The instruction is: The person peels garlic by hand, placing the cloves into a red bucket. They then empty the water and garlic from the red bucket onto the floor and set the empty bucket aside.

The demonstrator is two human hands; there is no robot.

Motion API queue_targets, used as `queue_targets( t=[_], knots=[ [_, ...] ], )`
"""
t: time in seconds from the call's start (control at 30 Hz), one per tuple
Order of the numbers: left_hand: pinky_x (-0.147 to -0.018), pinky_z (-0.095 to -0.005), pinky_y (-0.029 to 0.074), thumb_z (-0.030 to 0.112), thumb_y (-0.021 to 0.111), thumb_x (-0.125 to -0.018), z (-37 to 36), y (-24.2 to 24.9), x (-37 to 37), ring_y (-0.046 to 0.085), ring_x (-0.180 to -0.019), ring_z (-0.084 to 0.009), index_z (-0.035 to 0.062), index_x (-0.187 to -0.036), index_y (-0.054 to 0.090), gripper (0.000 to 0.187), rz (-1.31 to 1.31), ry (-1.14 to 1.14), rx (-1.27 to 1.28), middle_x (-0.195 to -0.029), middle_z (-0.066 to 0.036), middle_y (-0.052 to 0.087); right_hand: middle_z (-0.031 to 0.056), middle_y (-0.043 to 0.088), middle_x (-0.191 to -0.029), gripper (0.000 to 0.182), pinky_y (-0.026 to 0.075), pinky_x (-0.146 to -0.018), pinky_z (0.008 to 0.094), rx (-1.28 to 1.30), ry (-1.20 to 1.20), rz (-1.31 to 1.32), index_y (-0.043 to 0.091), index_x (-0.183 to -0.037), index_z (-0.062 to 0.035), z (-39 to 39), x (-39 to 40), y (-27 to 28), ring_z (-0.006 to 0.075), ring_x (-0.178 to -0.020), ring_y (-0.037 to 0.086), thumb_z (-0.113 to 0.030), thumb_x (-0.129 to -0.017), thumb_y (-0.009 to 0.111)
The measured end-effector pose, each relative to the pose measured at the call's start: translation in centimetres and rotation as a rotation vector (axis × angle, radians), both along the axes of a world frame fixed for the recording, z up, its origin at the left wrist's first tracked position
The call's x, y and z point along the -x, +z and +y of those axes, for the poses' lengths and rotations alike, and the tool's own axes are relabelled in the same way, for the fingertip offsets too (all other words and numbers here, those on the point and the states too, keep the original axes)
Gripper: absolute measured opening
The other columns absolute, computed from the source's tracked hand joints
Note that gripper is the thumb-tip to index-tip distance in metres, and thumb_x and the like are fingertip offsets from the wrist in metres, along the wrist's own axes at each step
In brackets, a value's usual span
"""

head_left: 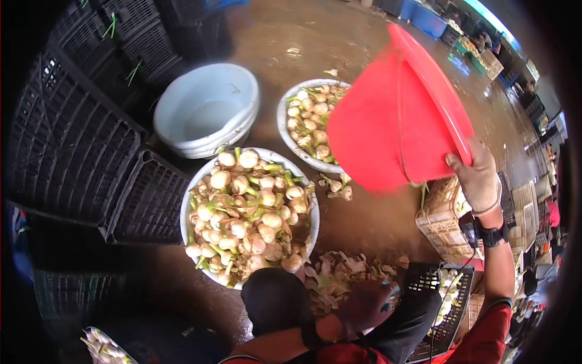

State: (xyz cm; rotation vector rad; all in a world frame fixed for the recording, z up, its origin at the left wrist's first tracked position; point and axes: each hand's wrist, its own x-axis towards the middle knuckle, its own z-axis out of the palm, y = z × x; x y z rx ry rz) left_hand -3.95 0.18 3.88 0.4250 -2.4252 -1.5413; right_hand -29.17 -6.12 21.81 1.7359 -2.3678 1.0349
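Observation:
My right hand (479, 179), in a light work glove, grips the rim of a red plastic bucket (388, 121) and holds it up, tilted on its side. A cord runs down the bucket's outer wall, and its inside faces away from view. My left hand (367, 307), in a dark purplish glove, is low near my knee, over a heap of loose garlic skins (339, 276); its fingers are blurred and partly hidden. In front of me, garlic bulbs (248, 206) with green stems fill a white basin (185, 227).
A second round basin (284, 130) of garlic stands partly behind the bucket. Pale blue stacked basins (206, 109) and black crates (73, 127) are on the left. A tan crate (439, 218) and a black crate (418, 349) with garlic stand right. Wet floor lies between.

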Motion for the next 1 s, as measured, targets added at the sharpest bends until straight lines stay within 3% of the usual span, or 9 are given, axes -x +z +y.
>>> queue_targets(
  t=[0.07,0.2,0.23,0.4,0.47,0.53,0.67,0.93,1.0],
  knots=[
    [-0.090,-0.0444,0.046,0.017,0.066,-0.076,0.5,0.9,-1.0,0.055,-0.105,-0.0382,0.0029,-0.125,0.050,0.053,0.022,-0.010,-0.043,-0.115,-0.020,0.053,0.0155,0.060,-0.090,0.024,0.047,-0.078,0.0345,0.103,0.118,0.218,0.062,-0.099,-0.0005,-4.4,-3.2,0.8,0.0294,-0.084,0.059,-0.004,-0.077,0.069],
    [-0.088,-0.0456,0.046,0.016,0.067,-0.076,0.5,0.7,-2.7,0.056,-0.101,-0.0380,0.0024,-0.125,0.050,0.053,0.126,-0.067,-0.115,-0.113,-0.021,0.053,0.0185,0.061,-0.097,0.029,0.048,-0.081,0.0415,0.298,0.283,0.398,0.062,-0.102,-0.0027,-15.9,-9.1,0.0,0.0365,-0.091,0.059,-0.013,-0.076,0.072],
    [-0.081,-0.0439,0.048,0.012,0.070,-0.071,0.6,0.5,-3.0,0.057,-0.093,-0.0358,0.0010,-0.119,0.054,0.052,0.231,0.016,-0.114,-0.101,-0.019,0.056,0.0176,0.062,-0.097,0.030,0.048,-0.082,0.0413,0.345,0.321,0.430,0.062,-0.102,-0.0034,-18.9,-10.5,-0.5,0.0357,-0.092,0.059,-0.013,-0.076,0.072],
    [-0.078,-0.0447,0.047,0.012,0.070,-0.071,-1.5,1.5,-4.7,0.057,-0.091,-0.0366,0.0002,-0.119,0.054,0.052,0.251,0.049,-0.163,-0.098,-0.019,0.055,0.0131,0.063,-0.096,0.031,0.050,-0.085,0.0409,0.473,0.382,0.410,0.064,-0.102,-0.0078,-32.5,-18.9,-5.3,0.0324,-0.095,0.060,-0.022,-0.075,0.072],
    [-0.082,-0.0439,0.048,0.017,0.065,-0.080,-3.9,2.8,-5.6,0.054,-0.099,-0.0385,0.0001,-0.125,0.051,0.050,0.191,-0.105,-0.346,-0.112,-0.020,0.056,0.0124,0.063,-0.095,0.027,0.049,-0.085,0.0408,0.603,0.383,0.377,0.063,-0.099,-0.0092,-36.9,-22.2,-8.8,0.0319,-0.097,0.059,-0.023,-0.076,0.069],
    [-0.084,-0.0458,0.046,0.019,0.069,-0.076,-1.9,0.8,-5.6,0.057,-0.100,-0.0390,0.0062,-0.125,0.054,0.053,0.279,0.043,-0.207,-0.114,-0.019,0.058,0.0113,0.063,-0.097,0.023,0.048,-0.086,0.0418,0.429,0.416,0.461,0.063,-0.096,-0.0092,-39.7,-24.8,-11.4,0.0307,-0.098,0.059,-0.021,-0.076,0.067],
    [-0.081,-0.0452,0.047,0.017,0.069,-0.074,-2.8,-0.1,-6.0,0.057,-0.096,-0.0376,0.0043,-0.123,0.053,0.053,0.298,0.049,-0.289,-0.108,-0.019,0.057,0.0126,0.062,-0.103,0.028,0.045,-0.091,0.0434,-0.055,0.358,0.318,0.062,-0.105,-0.0085,-41.4,-29.3,-14.9,0.0304,-0.103,0.057,-0.021,-0.081,0.062],
    [-0.075,-0.0443,0.047,0.013,0.070,-0.070,-1.3,0.3,-6.0,0.056,-0.091,-0.0353,0.0008,-0.120,0.053,0.054,0.263,0.077,-0.357,-0.099,-0.019,0.055,0.0145,0.059,-0.115,0.031,0.042,-0.098,0.0414,-0.040,0.601,0.228,0.060,-0.113,-0.0070,-34.6,-22.4,-15.8,0.0301,-0.110,0.055,-0.019,-0.084,0.056],
    [-0.075,-0.0435,0.046,0.014,0.070,-0.070,-3.3,2.2,-6.0,0.056,-0.092,-0.0335,0.0022,-0.122,0.052,0.056,0.341,0.104,-0.123,-0.103,-0.018,0.054,0.0169,0.061,-0.106,0.022,0.045,-0.090,0.0427,-0.139,0.562,0.202,0.064,-0.098,-0.0064,-30.4,-17.6,-16.5,0.0330,-0.105,0.057,-0.016,-0.080,0.057]
  ],
)
